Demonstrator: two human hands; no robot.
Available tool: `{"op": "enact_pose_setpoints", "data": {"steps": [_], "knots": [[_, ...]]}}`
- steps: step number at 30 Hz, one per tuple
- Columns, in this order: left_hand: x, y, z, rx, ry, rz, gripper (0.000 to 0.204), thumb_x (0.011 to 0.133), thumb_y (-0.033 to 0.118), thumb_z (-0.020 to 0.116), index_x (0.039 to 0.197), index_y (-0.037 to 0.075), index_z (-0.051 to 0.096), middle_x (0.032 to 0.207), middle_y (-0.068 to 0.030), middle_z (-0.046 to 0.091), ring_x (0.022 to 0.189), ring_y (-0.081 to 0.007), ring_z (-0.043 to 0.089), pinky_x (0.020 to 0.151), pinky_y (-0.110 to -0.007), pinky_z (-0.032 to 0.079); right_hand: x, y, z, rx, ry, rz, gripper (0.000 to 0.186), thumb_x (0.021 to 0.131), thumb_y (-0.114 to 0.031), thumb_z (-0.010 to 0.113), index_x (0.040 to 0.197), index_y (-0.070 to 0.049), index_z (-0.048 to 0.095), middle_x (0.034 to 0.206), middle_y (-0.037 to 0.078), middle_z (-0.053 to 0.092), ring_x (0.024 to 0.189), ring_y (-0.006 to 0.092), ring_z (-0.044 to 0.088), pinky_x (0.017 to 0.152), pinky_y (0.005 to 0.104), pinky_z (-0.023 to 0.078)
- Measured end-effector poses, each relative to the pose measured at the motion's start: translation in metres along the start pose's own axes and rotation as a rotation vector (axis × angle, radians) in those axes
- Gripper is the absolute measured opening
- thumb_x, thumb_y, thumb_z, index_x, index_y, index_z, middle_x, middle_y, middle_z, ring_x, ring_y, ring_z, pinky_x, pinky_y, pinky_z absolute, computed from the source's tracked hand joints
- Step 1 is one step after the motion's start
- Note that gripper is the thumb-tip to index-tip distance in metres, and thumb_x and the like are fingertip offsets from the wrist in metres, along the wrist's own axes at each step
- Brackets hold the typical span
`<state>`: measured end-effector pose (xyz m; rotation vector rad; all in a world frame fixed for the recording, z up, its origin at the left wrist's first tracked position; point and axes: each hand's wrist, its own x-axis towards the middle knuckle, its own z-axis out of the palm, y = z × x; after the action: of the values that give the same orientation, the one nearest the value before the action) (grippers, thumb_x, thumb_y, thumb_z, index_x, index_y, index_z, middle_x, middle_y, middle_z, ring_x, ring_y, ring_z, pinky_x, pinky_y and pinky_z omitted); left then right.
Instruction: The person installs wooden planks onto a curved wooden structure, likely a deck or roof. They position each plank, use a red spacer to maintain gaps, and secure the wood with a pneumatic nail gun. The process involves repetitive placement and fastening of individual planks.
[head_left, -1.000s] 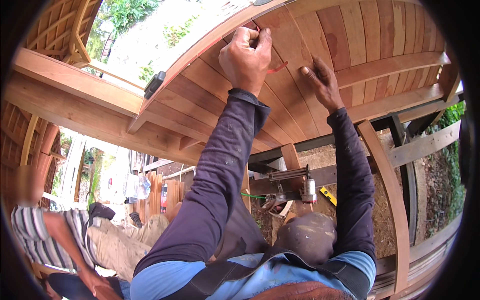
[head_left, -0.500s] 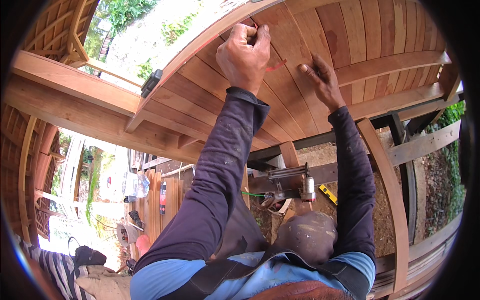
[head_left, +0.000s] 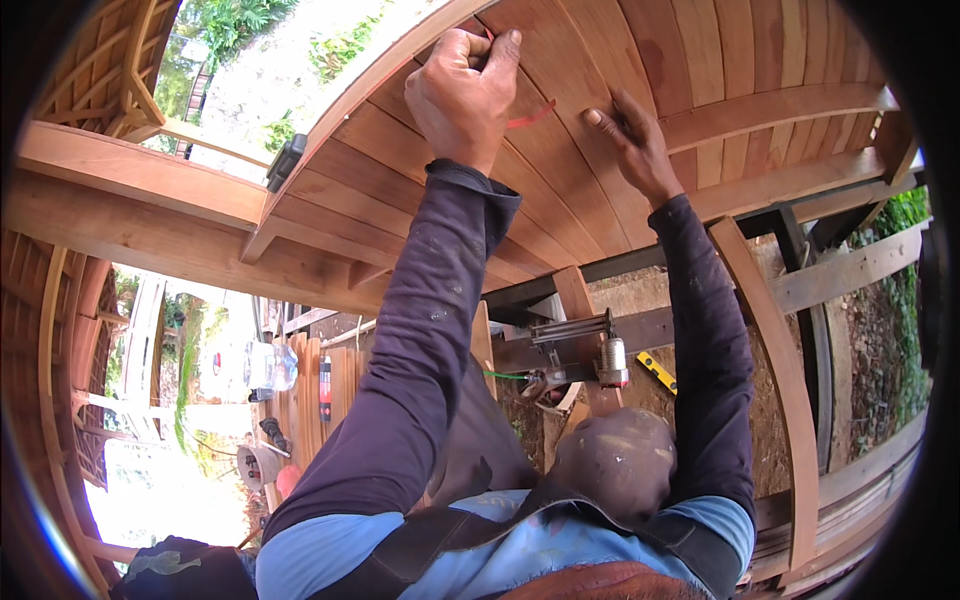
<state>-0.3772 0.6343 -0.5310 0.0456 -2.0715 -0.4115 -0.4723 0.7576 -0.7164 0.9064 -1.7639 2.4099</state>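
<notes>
My left hand point(head_left: 462, 100) is closed in a pinch against the wooden boards point(head_left: 560, 75), close to their curved edge. A thin red strip point(head_left: 533, 117) curls out beside it, and a bit of red also shows at the fingertips; the fingers hide the rest. To the right, my right hand point(head_left: 637, 150) is open, its thumb and fingers stretched out along the boards, with nothing in it. Whether its fingertips press on the wood I cannot tell.
A dark clip-like block point(head_left: 287, 162) sits on the curved rim at left. Below the boards are a nail gun point(head_left: 580, 345) with a green hose, a yellow spirit level point(head_left: 657, 372) and a curved timber point(head_left: 775, 390). Stacked planks point(head_left: 308, 390) lie at lower left.
Both hands appear slightly higher and farther left, along with most of the scene. At lower left, the striped cloth has gone from view and a dark patterned shape shows. Both hands keep their pose.
</notes>
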Motion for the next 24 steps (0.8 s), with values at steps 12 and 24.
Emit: {"op": "enact_pose_setpoints", "data": {"steps": [12,24], "knots": [[0.004,0.006,-0.002,0.014,-0.019,0.031,0.033,0.083,0.024,0.085,0.069,0.002,0.066,0.058,-0.0072,0.068,0.049,-0.0158,0.065,0.052,-0.029,0.050,-0.003,0.005,0.007,-0.042,0.082,-0.026,0.072,0.094,-0.038,0.075,0.146,0.005,0.048,0.130,0.020,0.065,0.124,0.0269,0.061,0.102,0.0375,0.048],[0.008,0.013,0.000,0.014,0.034,0.057,0.035,0.086,0.020,0.082,0.064,0.004,0.059,0.053,-0.0053,0.060,0.045,-0.0125,0.056,0.047,-0.031,0.042,-0.216,0.013,0.022,0.449,0.190,0.486,0.033,0.100,-0.030,0.068,0.108,0.002,0.067,0.096,0.005,0.070,0.089,0.0129,0.065,0.078,0.0277,0.052]]}}
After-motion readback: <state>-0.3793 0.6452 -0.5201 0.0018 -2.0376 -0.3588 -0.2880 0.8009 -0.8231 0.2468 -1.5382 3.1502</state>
